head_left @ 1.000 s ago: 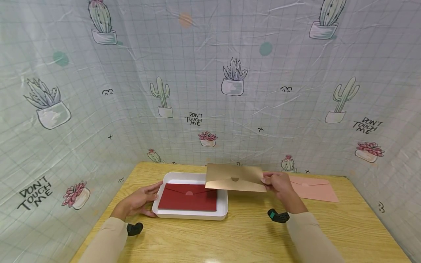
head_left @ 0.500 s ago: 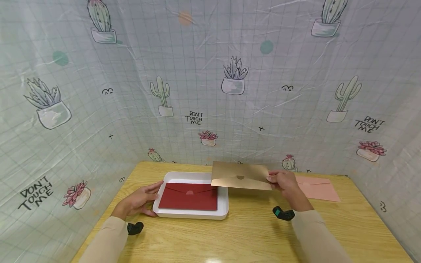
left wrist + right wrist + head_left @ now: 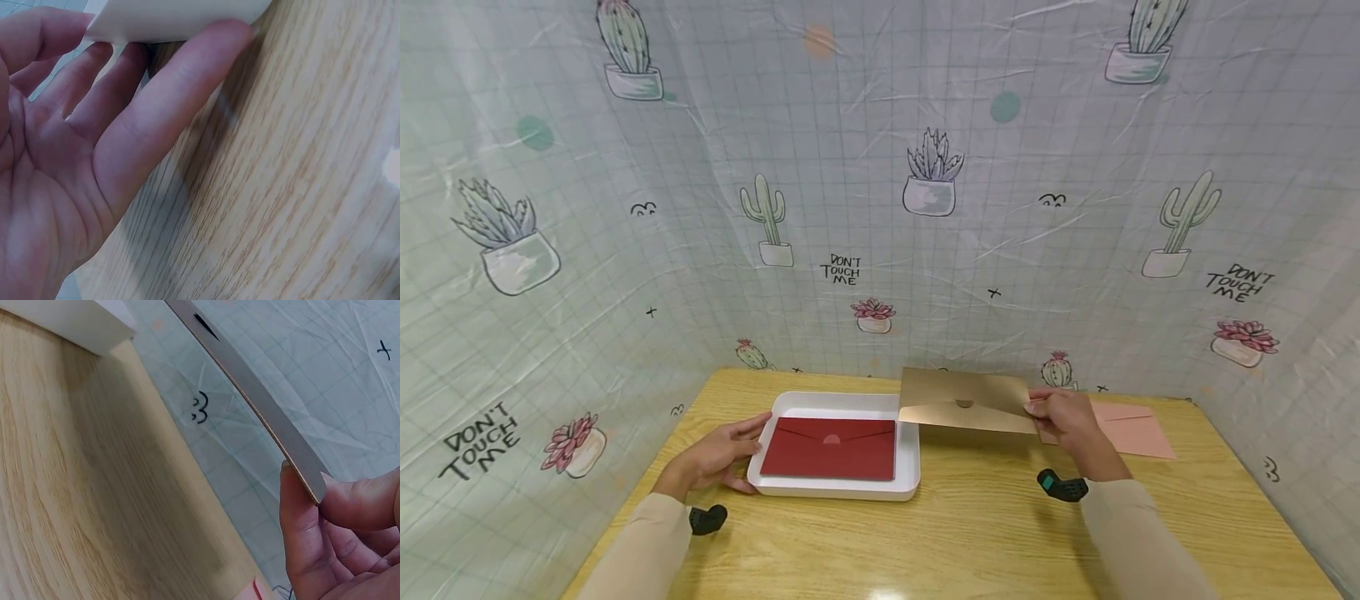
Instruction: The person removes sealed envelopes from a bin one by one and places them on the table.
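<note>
In the head view, my right hand [image 3: 1067, 421] pinches the right edge of a gold envelope [image 3: 966, 396] between thumb and fingers. The envelope is lifted above the table, its left end overlapping the tray's right rim in this view. From the right wrist view the gold envelope [image 3: 250, 394] appears nearly edge-on, with the thumb on one face. A white tray [image 3: 850, 490] stands left of centre, holding a dark red envelope [image 3: 829, 450]. My left hand [image 3: 718, 457] rests against the tray's left side, fingers extended; in the left wrist view its thumb [image 3: 181, 87] touches the tray wall.
A pink envelope [image 3: 1135, 431] lies on the wooden table [image 3: 962, 533] at the right, partly hidden behind my right hand. Cactus-print sheeting [image 3: 880, 233] stands along the table's back and both sides. A black device sits at each wrist.
My right hand has carried the gold envelope to the right, uncovering more of the tray's right end and covering part of the pink envelope. My left hand and the tray stay put.
</note>
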`<act>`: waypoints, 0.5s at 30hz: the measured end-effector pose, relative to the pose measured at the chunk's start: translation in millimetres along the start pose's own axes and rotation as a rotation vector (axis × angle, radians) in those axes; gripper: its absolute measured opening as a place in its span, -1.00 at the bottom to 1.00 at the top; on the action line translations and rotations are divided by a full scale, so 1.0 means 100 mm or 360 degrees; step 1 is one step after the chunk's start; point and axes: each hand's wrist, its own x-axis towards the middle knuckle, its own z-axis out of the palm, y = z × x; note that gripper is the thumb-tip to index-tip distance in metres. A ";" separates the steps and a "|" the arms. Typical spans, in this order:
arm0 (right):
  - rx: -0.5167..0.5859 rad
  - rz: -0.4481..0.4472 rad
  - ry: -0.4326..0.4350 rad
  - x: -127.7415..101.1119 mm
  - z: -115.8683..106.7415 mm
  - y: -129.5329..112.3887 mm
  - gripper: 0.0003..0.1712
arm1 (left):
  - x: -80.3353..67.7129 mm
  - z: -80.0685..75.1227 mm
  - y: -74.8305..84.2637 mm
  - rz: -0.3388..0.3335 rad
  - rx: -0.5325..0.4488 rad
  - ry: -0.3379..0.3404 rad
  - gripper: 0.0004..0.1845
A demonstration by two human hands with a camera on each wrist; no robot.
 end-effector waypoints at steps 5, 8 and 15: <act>-0.0023 0.0014 0.0008 0.02 -0.08 0.03 -0.46 | 0.01 0.00 -0.01 0.0003 0.0013 0.0031 -0.25; -0.0038 0.0020 0.0020 0.03 -0.11 0.05 -0.46 | 0.01 0.00 0.00 0.0012 0.0015 0.0017 -0.25; -0.0026 0.0040 0.0086 0.05 -0.19 0.08 -0.49 | 0.01 -0.02 0.00 0.0019 0.0063 0.0020 -0.24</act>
